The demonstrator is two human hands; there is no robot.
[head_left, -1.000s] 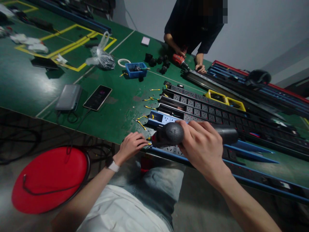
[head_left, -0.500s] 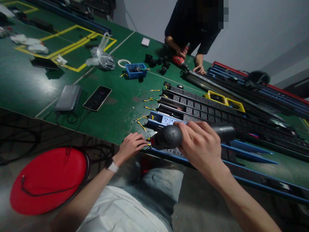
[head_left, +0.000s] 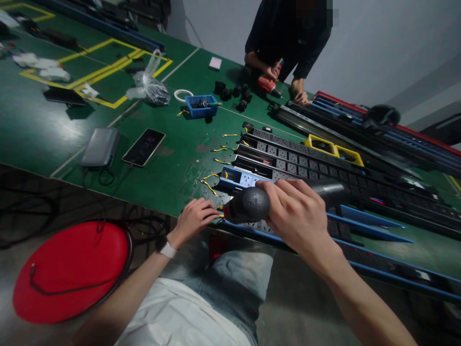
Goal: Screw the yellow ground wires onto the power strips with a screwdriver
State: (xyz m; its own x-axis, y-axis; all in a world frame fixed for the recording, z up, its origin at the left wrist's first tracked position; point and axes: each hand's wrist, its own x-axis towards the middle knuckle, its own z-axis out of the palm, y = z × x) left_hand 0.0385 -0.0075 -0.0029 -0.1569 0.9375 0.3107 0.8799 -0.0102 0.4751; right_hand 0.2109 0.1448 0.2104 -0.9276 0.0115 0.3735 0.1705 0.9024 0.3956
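Note:
My right hand (head_left: 297, 206) is wrapped round a black power drill (head_left: 252, 204), held over the end of the nearest blue power strip (head_left: 259, 227). The drill's body hides its tip and the spot below it. At that strip's left end, my left hand (head_left: 198, 215) pinches a short yellow wire (head_left: 220, 216) between its fingers. Just beyond lies another blue power strip (head_left: 230, 177) with white sockets and yellow wires at its end. Farther back, black power strips (head_left: 281, 154) lie side by side, with short yellow-green wires (head_left: 220, 150) sticking out on the left.
Across the table a co-worker (head_left: 288, 43) holds a red drill (head_left: 269, 84). A phone (head_left: 144, 146), a grey power bank (head_left: 101, 146) and a blue bin (head_left: 201, 106) stand to the left. Yellow trays (head_left: 333, 150) rest behind the strips. A red stool (head_left: 72, 271) is at lower left.
My hands and the drill keep nearly the same place at the strip end. The co-worker's red drill has lifted slightly, and their other hand has shifted a little right.

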